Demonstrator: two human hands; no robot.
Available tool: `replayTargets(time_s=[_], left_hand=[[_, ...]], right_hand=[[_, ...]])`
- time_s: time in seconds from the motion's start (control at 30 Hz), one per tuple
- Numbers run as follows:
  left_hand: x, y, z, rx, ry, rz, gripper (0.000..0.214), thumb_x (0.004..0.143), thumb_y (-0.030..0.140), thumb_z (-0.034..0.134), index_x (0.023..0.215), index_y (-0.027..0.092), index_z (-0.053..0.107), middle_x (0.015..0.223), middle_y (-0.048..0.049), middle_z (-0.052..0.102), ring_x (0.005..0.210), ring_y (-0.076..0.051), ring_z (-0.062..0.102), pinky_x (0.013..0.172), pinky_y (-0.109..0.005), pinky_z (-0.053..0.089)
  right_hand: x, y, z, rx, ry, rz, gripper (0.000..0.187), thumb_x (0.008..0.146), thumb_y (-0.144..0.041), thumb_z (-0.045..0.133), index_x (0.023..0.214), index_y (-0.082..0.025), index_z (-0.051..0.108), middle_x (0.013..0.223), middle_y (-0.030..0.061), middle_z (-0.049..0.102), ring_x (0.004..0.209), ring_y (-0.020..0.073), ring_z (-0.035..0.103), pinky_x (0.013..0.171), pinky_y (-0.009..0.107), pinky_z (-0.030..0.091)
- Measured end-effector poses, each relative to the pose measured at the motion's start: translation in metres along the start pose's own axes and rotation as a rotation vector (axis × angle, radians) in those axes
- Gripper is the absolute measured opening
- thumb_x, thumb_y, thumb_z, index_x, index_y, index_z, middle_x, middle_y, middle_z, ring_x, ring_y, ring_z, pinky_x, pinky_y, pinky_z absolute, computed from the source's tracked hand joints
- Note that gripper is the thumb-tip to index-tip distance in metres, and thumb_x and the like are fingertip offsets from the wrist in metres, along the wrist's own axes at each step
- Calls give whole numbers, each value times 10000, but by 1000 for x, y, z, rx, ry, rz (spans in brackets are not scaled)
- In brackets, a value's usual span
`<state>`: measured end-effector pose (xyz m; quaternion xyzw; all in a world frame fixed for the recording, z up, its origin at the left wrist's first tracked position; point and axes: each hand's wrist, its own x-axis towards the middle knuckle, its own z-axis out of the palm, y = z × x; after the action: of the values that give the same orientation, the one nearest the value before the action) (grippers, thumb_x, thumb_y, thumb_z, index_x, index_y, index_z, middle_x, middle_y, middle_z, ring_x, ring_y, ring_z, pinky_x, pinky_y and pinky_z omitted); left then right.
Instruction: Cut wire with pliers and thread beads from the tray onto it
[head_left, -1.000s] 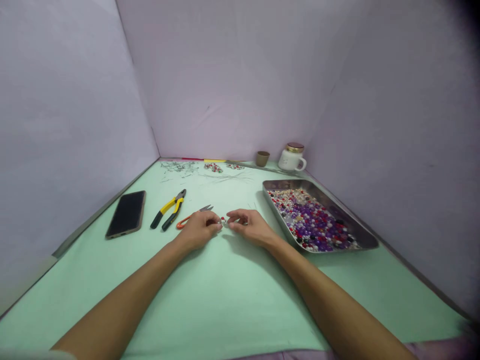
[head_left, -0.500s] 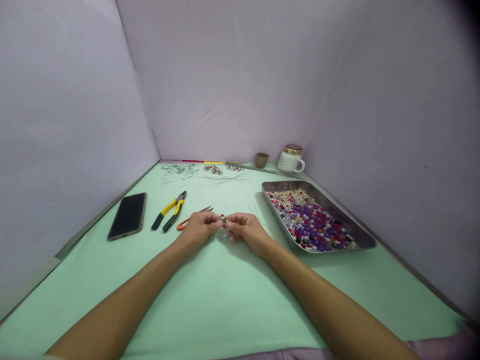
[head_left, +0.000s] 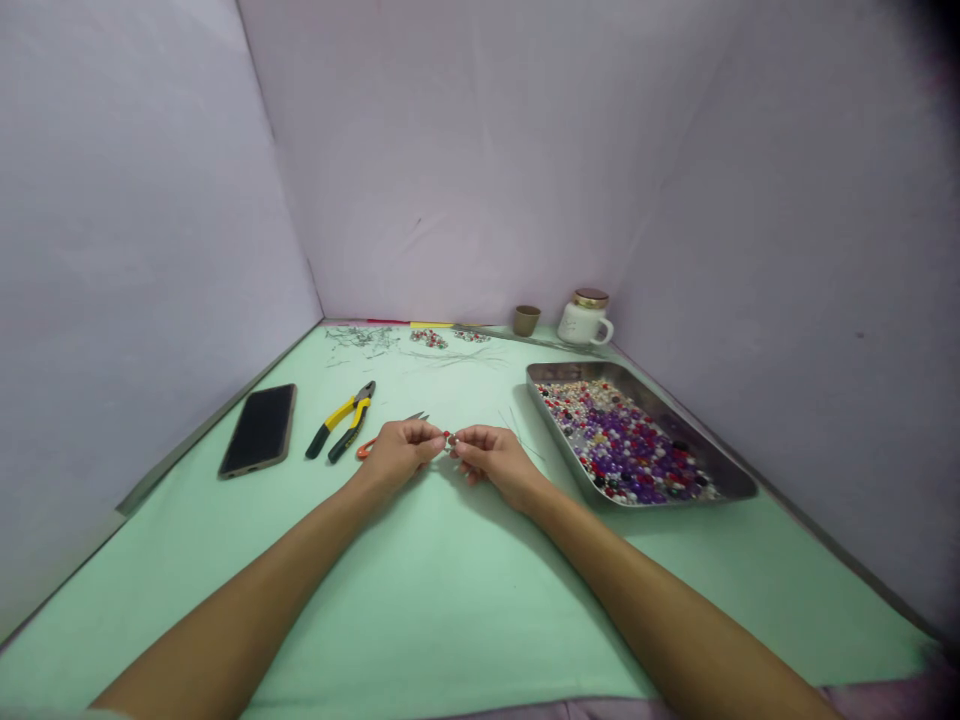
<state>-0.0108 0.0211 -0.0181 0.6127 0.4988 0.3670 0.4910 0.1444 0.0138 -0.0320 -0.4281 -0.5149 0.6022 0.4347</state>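
Note:
Between my fingertips is a small beaded piece [head_left: 450,440] with red and pale beads; its finer shape is too small to make out. My left hand [head_left: 405,451] pinches it from the left, and my right hand [head_left: 498,461] pinches it from the right. Orange-handled scissors [head_left: 365,450] lie partly hidden behind my left hand, with the blade tips showing beyond it. To their left rest pliers [head_left: 343,421] with yellow and black handles. Thin wires [head_left: 517,430] lie on the table just past my right hand.
A metal tray [head_left: 555,437] of loose purple, red, white and black beads stands at right. A phone [head_left: 259,430] lies at left. Along the back are wire scraps [head_left: 363,341], beaded pieces [head_left: 428,339], a small brown cup [head_left: 526,320] and a lidded white mug [head_left: 583,323]. Pale walls enclose the table.
The beaded piece has turned slightly between my fingertips, so its red bead sits differently. Both hands keep their pinch in nearly the same place. The whole view has shifted a little.

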Motion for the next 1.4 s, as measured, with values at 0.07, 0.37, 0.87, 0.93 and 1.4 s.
replayTargets(time_s=[0.07, 0.37, 0.87, 0.93, 1.4], left_hand=[[0, 0, 1, 84, 9, 21, 178, 645, 310, 551, 650, 133, 570, 443, 53, 433, 400, -55, 335, 413, -196, 262], [-2, -5, 4, 384, 24, 127, 113, 602, 247, 550, 602, 157, 618, 570, 1, 576, 567, -129, 476, 541, -241, 342], [0, -5, 5, 873, 17, 351, 152, 632, 208, 501, 629, 217, 653, 660, -21, 621, 632, -167, 525, 728, -293, 352], [-1, -6, 4, 907, 12, 376, 158, 640, 206, 492, 624, 217, 649, 654, -18, 615, 625, -163, 521, 728, -291, 349], [1, 1, -8, 68, -21, 92, 369, 606, 250, 582, 959, 142, 597, 842, -51, 604, 531, -87, 456, 484, -220, 344]], right_hand=[[1, 2, 0, -113, 3, -33, 195, 634, -300, 600, 748, -142, 588, 602, -10, 549, 454, 70, 446, 422, 204, 363], [4, 13, -5, -754, 37, -358, 161, 704, -209, 532, 815, -198, 648, 720, 9, 645, 615, 116, 528, 601, 230, 395], [1, 2, -5, -1049, 28, -349, 140, 671, -217, 524, 734, -216, 648, 703, 13, 640, 629, 141, 530, 557, 235, 346], [1, 2, -5, -1053, 29, -357, 143, 668, -211, 521, 731, -212, 650, 711, 19, 640, 633, 141, 528, 558, 234, 344], [2, -3, -4, -97, 115, -23, 208, 590, -348, 631, 640, -152, 585, 468, -49, 465, 408, 61, 351, 405, 207, 267]])
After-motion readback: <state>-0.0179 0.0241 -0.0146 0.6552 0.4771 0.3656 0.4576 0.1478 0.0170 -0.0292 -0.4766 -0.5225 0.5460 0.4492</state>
